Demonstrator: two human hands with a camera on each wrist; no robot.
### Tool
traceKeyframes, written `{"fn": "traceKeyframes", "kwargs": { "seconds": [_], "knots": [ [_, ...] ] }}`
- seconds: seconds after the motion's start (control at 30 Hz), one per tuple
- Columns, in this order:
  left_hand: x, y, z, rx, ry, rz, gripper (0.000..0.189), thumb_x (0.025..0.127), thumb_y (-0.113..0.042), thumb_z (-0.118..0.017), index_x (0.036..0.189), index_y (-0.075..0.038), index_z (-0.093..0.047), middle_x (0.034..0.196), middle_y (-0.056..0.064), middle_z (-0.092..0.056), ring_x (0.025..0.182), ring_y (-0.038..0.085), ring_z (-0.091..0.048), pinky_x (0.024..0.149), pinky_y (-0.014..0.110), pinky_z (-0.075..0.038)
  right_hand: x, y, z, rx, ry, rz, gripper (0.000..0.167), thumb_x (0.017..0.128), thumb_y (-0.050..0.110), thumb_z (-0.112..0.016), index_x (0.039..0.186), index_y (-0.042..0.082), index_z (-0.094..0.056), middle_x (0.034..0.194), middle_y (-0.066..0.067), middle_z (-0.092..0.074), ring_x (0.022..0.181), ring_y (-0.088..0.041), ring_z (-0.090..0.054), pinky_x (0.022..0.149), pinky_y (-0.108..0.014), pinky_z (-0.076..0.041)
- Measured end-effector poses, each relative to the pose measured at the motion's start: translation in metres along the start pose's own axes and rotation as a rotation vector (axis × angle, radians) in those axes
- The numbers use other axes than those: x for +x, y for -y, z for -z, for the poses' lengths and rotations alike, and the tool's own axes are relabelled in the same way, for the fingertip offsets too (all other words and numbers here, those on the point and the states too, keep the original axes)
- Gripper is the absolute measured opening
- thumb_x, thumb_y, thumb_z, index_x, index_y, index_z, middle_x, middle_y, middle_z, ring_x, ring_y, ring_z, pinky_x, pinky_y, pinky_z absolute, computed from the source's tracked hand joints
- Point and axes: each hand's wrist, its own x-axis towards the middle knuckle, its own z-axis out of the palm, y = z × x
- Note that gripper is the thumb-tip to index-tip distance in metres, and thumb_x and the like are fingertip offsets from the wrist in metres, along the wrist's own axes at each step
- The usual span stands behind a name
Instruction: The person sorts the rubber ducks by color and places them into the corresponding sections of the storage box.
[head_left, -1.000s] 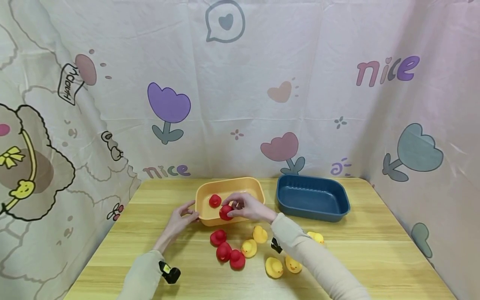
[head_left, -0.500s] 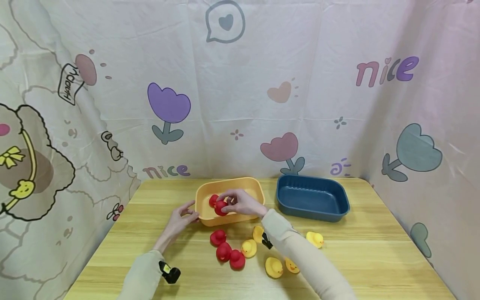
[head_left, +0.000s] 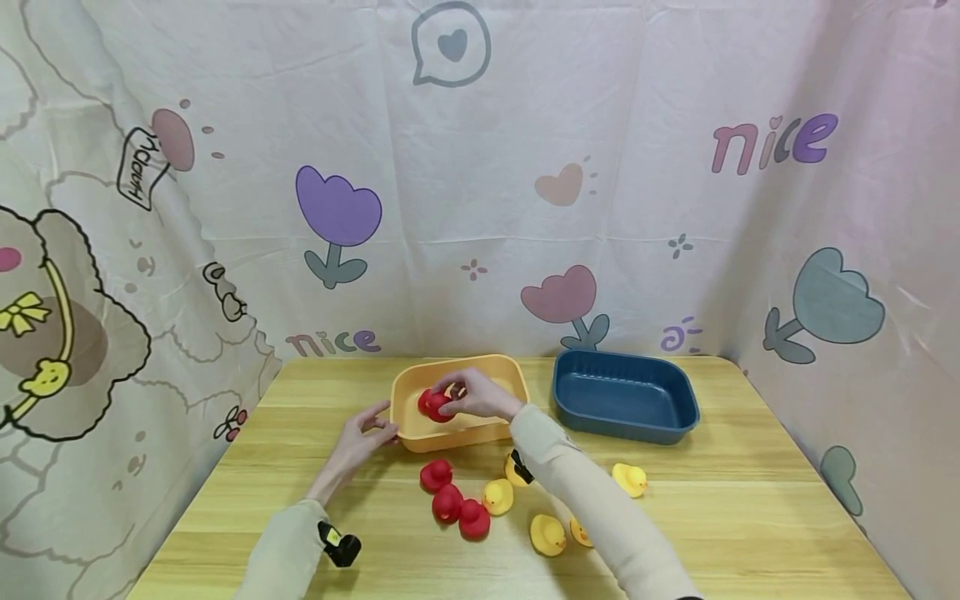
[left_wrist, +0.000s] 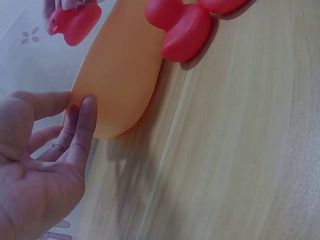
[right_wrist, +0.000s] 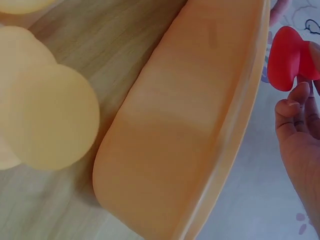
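My right hand (head_left: 480, 393) pinches a red rubber duck (head_left: 439, 408) inside the rim of the orange plastic bin (head_left: 487, 432). In the right wrist view that duck (right_wrist: 284, 59) sits between thumb and fingertips, beyond the bin's edge. Another red duck (head_left: 425, 402) lies in the bin, partly hidden behind the held one. At the bin's left corner my left hand (head_left: 360, 440) holds the rim. The left wrist view has the fingers (left_wrist: 86, 122) of this hand against the outer wall. Several red ducks (head_left: 447, 504) sit on the table in front of the bin.
A blue bin (head_left: 626, 400) stands right of the orange one. Several yellow ducks (head_left: 548, 535) are spread over the wooden table (head_left: 750, 492), some partly covered by the right forearm. A printed cloth (head_left: 465, 208) hangs along the table's back edge.
My right hand has carried the red duck left and farther back, from near the bin's front rim to beside the duck inside. The left hand stays put.
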Motion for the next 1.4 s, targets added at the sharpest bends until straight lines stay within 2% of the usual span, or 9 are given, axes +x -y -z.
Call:
{"fn": "traceKeyframes", "kwargs": {
  "seconds": [0.13,0.33,0.5,0.63,0.73,0.83,1.0,1.17,1.4],
  "knots": [
    [0.000,0.000,0.000,0.007,-0.002,0.004,0.063,0.096,-0.001,-0.062,0.152,0.007,-0.034,0.103,0.015,-0.068,0.081,0.010,-0.071,0.085,0.025,-0.062,0.006,-0.003,-0.003,-0.016,-0.005,-0.012,0.029,0.086,0.007,-0.077,0.114,0.002,-0.074,0.107,-0.014,-0.074,0.083,-0.014,-0.056,0.069,-0.013,-0.049],
    [0.000,0.000,0.000,0.009,-0.001,-0.003,0.063,0.096,-0.002,-0.063,0.152,0.007,-0.035,0.100,0.011,-0.068,0.080,0.010,-0.071,0.086,0.027,-0.062,0.014,-0.009,-0.008,-0.015,0.004,-0.031,0.028,0.084,0.005,-0.077,0.112,0.000,-0.074,0.108,-0.015,-0.074,0.084,-0.016,-0.057,0.068,-0.013,-0.049],
    [0.000,0.000,0.000,0.022,0.002,-0.011,0.063,0.097,-0.003,-0.063,0.152,0.007,-0.035,0.104,0.019,-0.069,0.080,0.009,-0.071,0.083,0.022,-0.062,0.019,-0.013,-0.013,0.009,0.039,-0.060,0.029,0.084,0.004,-0.078,0.113,0.002,-0.074,0.112,-0.015,-0.073,0.085,-0.015,-0.057,0.071,-0.013,-0.052],
    [-0.001,-0.001,0.000,0.025,0.007,-0.018,0.063,0.097,-0.003,-0.063,0.152,0.008,-0.035,0.108,0.026,-0.067,0.080,0.009,-0.071,0.085,0.026,-0.062,0.022,-0.014,-0.017,0.007,0.066,-0.083,0.029,0.083,0.003,-0.079,0.111,0.002,-0.074,0.109,-0.015,-0.073,0.083,-0.016,-0.057,0.067,-0.013,-0.050],
    [-0.002,-0.001,0.000,0.028,0.005,-0.019,0.063,0.097,-0.003,-0.062,0.152,0.007,-0.034,0.108,0.026,-0.067,0.080,0.009,-0.071,0.088,0.031,-0.063,0.025,-0.014,-0.020,-0.006,0.087,-0.093,0.028,0.082,0.003,-0.079,0.110,0.002,-0.074,0.106,-0.015,-0.073,0.082,-0.015,-0.057,0.067,-0.012,-0.049],
    [-0.002,-0.002,0.000,0.028,0.006,-0.017,0.063,0.097,-0.003,-0.062,0.152,0.007,-0.034,0.110,0.028,-0.066,0.081,0.010,-0.071,0.090,0.036,-0.062,0.028,-0.016,-0.024,-0.009,0.100,-0.114,0.028,0.081,0.003,-0.081,0.108,0.002,-0.075,0.105,-0.013,-0.073,0.082,-0.011,-0.058,0.070,-0.012,-0.051],
    [-0.002,-0.002,0.000,0.026,0.010,-0.013,0.063,0.097,-0.004,-0.062,0.153,0.007,-0.034,0.112,0.031,-0.065,0.082,0.009,-0.071,0.090,0.035,-0.062,0.032,-0.019,-0.029,0.011,0.110,-0.145,0.027,0.080,0.002,-0.081,0.106,0.002,-0.075,0.107,-0.013,-0.073,0.082,-0.009,-0.058,0.073,-0.014,-0.054],
    [-0.002,-0.002,0.000,0.036,0.010,-0.015,0.064,0.097,-0.005,-0.063,0.152,0.007,-0.034,0.110,0.029,-0.066,0.081,0.009,-0.071,0.087,0.030,-0.063,0.034,-0.023,-0.033,0.014,0.106,-0.178,0.029,0.078,0.000,-0.082,0.106,0.001,-0.076,0.108,-0.014,-0.073,0.083,-0.008,-0.056,0.072,-0.013,-0.051],
    [-0.002,-0.001,0.000,-0.001,0.014,-0.004,0.064,0.097,-0.004,-0.062,0.153,0.007,-0.033,0.106,0.019,-0.067,0.083,0.013,-0.072,0.092,0.038,-0.062,0.036,-0.026,-0.038,0.015,0.094,-0.183,0.029,0.075,-0.004,-0.082,0.104,-0.001,-0.076,0.106,-0.015,-0.074,0.079,-0.007,-0.055,0.069,-0.012,-0.048]
  ]
}}
